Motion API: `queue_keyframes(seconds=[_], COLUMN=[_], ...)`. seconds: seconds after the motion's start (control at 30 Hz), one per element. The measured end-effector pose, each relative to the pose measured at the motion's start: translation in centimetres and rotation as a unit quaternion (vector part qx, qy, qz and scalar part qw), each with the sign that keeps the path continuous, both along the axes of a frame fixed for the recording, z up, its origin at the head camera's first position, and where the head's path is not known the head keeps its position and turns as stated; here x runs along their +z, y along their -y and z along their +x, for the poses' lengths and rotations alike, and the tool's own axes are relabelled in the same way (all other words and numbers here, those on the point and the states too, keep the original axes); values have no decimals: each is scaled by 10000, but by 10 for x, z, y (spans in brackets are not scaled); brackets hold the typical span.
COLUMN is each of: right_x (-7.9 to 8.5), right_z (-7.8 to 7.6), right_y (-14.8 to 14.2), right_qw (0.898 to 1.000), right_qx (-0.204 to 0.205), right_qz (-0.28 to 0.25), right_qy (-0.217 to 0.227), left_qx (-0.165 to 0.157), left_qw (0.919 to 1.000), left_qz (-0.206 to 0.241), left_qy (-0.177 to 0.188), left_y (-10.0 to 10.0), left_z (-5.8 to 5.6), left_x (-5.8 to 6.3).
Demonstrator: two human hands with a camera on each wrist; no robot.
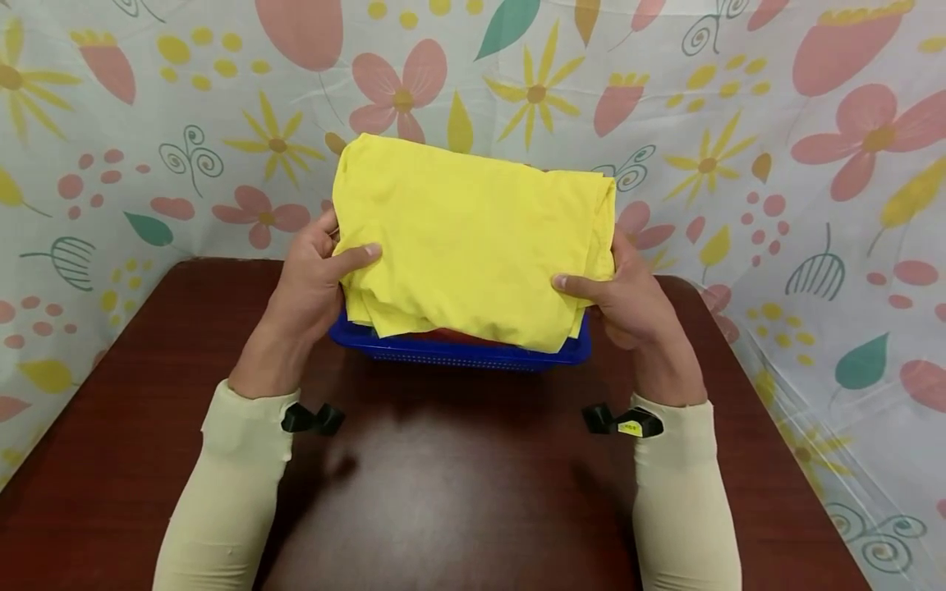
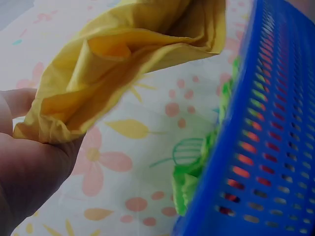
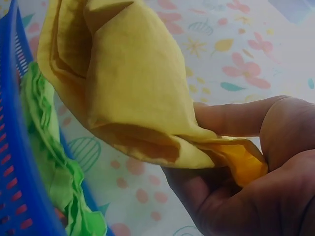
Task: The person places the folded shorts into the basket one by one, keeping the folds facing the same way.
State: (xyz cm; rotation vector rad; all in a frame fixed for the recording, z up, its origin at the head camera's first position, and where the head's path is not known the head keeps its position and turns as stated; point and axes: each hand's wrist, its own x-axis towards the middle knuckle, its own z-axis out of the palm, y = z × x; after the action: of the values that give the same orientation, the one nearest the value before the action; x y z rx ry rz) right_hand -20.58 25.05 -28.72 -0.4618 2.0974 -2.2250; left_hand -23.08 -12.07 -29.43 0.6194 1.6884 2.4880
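A folded yellow cloth [image 1: 473, 238] hangs over a blue plastic basket [image 1: 473, 355], held up by both hands. My left hand [image 1: 314, 267] grips its left side, thumb on the front face and fingers behind. On the opposite side my right hand [image 1: 628, 287] pinches the cloth the same way. Loose folds of the yellow cloth [image 2: 98, 83] droop between the hand and the basket in the left wrist view. Bright green cloth [image 3: 54, 162] pokes over the basket's rim in the right wrist view. Something red [image 1: 451, 335] shows just under the yellow cloth's lower edge.
The basket stands toward the far end of a dark brown table [image 1: 458, 492], with perforated walls. Behind it hangs a white curtain [image 1: 199, 90] printed with flowers and leaves. Black straps with small cameras [image 1: 314, 419] sit on both wrists over pale sleeves.
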Motion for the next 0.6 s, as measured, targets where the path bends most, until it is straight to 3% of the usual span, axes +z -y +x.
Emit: queue_keyframes(seconds=[0.33,0.6], right_x=[-13,-25], right_z=[-12,-19], right_y=[3,1], right_qw=[9995,9978], right_qx=[-111,-515], right_qz=[-90,279], right_qy=[-272,-321], left_qx=[383,435], left_qw=[9971,9904], left_qz=[-600,-1263], left_qy=[-283,-364], left_y=[-4,-9], left_z=[-14,-21], left_x=[-16,-28])
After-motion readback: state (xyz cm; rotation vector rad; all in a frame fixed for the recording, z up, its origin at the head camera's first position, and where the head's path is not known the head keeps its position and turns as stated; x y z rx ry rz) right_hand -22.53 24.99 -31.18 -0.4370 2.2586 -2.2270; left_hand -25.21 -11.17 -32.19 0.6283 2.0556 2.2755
